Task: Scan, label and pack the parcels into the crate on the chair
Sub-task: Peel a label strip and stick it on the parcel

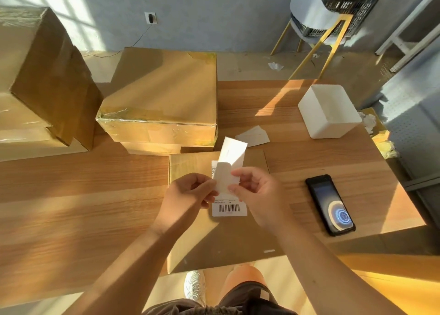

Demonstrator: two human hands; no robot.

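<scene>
Holding: the left hand (190,191) and the right hand (257,193) are each pinching the lower end of a white paper strip (232,157) between thumb and fingertips, one on either edge.
Strip: it is angling up and away from the person, plain white, with a rounded shadow falling across its lower half; no print is showing on it.
Parcel: a flat brown cardboard parcel (190,243) is lying on the wooden table (83,195), directly under both hands and close to the table's near edge.
Label: a white sticker (229,207) is sitting on the parcel's top, partly hidden by the hands; a black barcode is showing at its near end, and the lines of print are too small to read.
Scanner: a black handheld device (331,205) is lying flat to the right of the parcel, apart from it, its screen glowing with a round blue-and-white graphic; no brand is legible.
Slips: loose white slips (253,136) are lying just beyond the parcel's far right corner.
Tub: an open white tub (328,111) is sitting farther right.
Boxes: taped cardboard boxes (164,96) are standing stacked beyond the parcel.
Crate: a black lattice crate (350,3) is sitting on a pale chair (316,17) with yellow legs, well beyond the table.
</scene>
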